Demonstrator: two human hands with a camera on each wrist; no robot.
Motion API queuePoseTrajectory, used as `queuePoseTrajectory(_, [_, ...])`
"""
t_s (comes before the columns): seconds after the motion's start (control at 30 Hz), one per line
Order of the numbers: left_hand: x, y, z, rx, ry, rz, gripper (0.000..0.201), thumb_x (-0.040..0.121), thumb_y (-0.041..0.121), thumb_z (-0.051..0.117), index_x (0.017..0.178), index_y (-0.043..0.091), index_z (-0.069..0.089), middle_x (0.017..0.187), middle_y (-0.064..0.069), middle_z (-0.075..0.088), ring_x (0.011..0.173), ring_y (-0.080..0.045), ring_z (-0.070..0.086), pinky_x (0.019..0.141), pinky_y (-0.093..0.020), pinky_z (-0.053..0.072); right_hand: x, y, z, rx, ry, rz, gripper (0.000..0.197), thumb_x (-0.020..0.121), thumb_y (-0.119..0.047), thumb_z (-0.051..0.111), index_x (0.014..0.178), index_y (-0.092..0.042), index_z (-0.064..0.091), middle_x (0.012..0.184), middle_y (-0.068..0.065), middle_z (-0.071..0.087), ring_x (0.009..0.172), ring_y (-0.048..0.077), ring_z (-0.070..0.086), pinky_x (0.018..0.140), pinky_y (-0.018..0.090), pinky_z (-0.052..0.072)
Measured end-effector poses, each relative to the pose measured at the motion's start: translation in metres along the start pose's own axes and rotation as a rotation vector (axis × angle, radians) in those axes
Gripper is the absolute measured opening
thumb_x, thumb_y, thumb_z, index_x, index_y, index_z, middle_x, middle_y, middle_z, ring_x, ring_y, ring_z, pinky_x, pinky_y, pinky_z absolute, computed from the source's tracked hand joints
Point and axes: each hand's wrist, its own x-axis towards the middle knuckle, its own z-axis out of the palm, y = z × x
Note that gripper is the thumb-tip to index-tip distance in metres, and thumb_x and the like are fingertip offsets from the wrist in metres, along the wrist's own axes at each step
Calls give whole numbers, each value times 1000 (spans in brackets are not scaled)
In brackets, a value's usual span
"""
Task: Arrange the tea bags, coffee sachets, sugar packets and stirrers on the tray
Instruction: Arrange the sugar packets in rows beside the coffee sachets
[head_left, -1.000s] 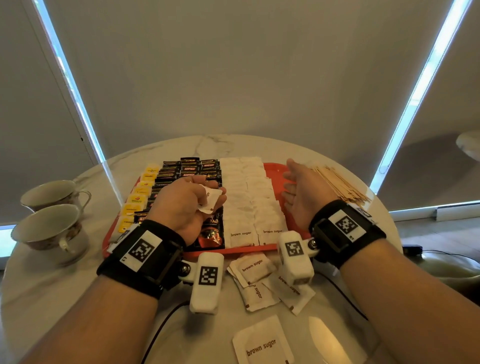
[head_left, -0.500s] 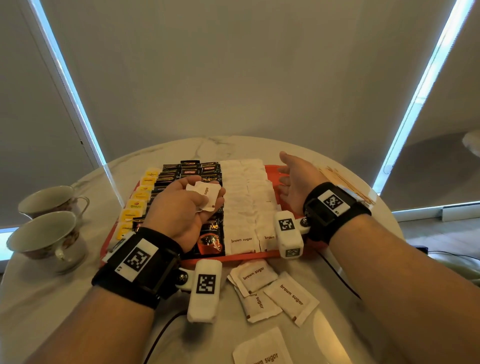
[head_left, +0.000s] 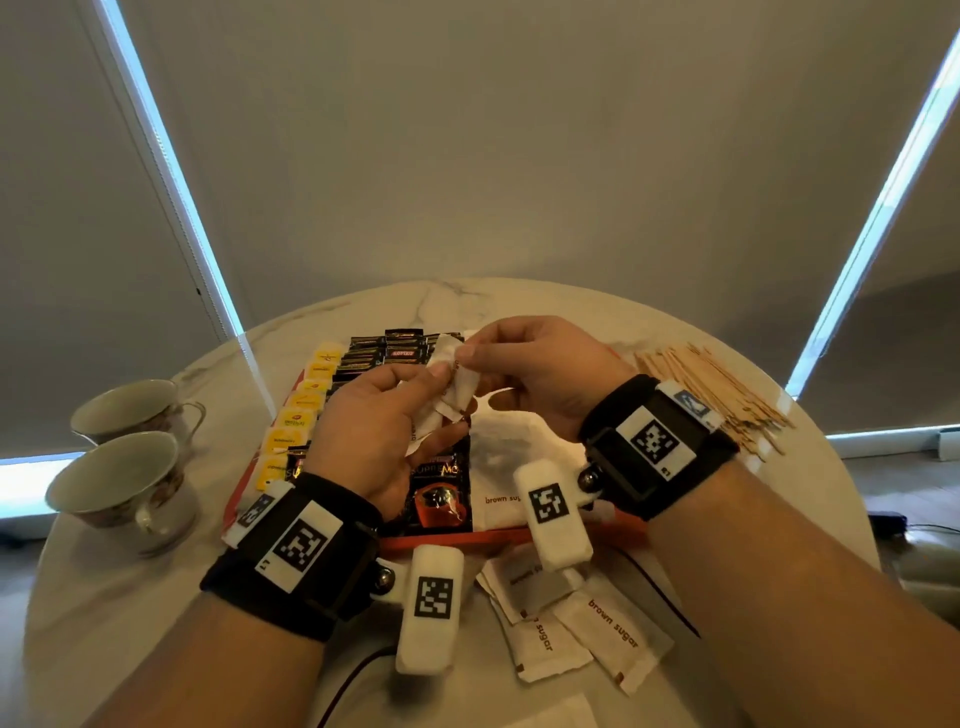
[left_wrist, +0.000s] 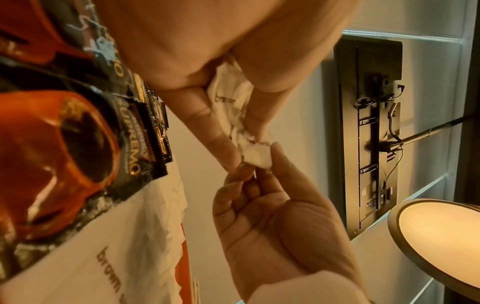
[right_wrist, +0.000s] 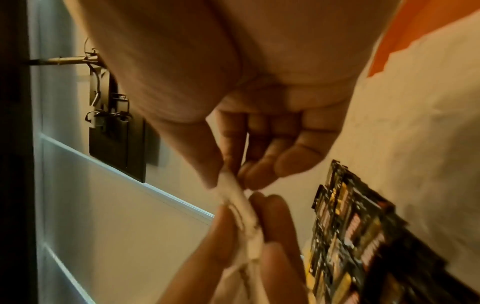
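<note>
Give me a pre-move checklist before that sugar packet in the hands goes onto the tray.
1. Packet held: ok. The left hand and right hand both pinch the brown sugar packet.
2. Packet flat: not ok. It looks crumpled between the fingers in the left wrist view.
3. Packet clear of the orange tray: ok, held above it.
4. Free slot in the sugar rows: cannot tell, the hands hide them.
5. Packets still off the tray: not ok. Several loose brown sugar packets lie on the table.
6. Wooden stirrers: not ok, piled on the table beside the tray.
</note>
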Motion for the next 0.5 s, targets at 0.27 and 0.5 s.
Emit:
queuePoseTrajectory(0.27, [9, -1, -7, 10, 66, 65, 20, 92, 27, 75, 99, 9, 75, 92, -7, 81, 80, -17, 78, 59, -26, 59, -3, 20, 7, 97, 12, 37, 17, 91, -3, 71, 107, -6, 69, 86, 8, 71, 69, 15, 62, 65, 28, 54])
queuePoseTrajectory(0.5, [13, -4, -13, 19, -45, 37, 31, 82, 11, 80, 112, 8, 74, 104, -9, 80, 92, -20, 78, 69, -25, 59, -5, 27, 13, 110, 44, 25, 19, 91, -5, 70, 109, 0, 70, 81, 6, 68, 64, 14, 60, 62, 28, 54])
